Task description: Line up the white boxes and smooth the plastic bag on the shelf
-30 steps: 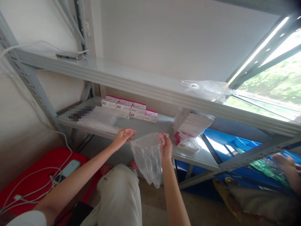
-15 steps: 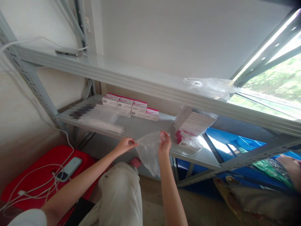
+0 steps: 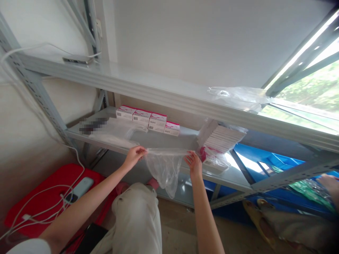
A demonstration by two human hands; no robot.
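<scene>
Where the frame begins at the left, a red case [image 3: 50, 197] lies on the floor with white cables [image 3: 39, 211] and a pale phone [image 3: 81, 186] resting on it, well apart from the work. Above it, the lower shelf [image 3: 159, 141] of a grey metal rack carries a flat stack of clear bags [image 3: 116, 132] and, behind these, a row of four white-and-pink boxes [image 3: 148, 120] set against the wall.

The left hand [image 3: 135, 155] is closed in a pinch on one top corner of a clear plastic bag [image 3: 164, 169]. The right hand [image 3: 194, 163] pinches the opposite corner, fingers curled. Both hands sit just in front of the shelf edge, level with it. Held apart in this way, the bag's upper edge is drawn into a taut, nearly straight line between the two hands, probably to spread its mouth (whether the mouth is actually open cannot be determined).

The bag itself is thin, transparent and creased. Its body hangs slack below the stretched edge, narrowing toward the bottom, and hangs above the person's knee in light trousers [image 3: 137, 218].

Further right on the same shelf, a wrapped pile of flat white cartons [image 3: 221, 139] leans at a tilt. On the upper shelf [image 3: 169, 97] lies another crumpled clear bag [image 3: 238, 97]. At the far right edge, another person's hand [image 3: 329, 183] is near green packaging.
</scene>
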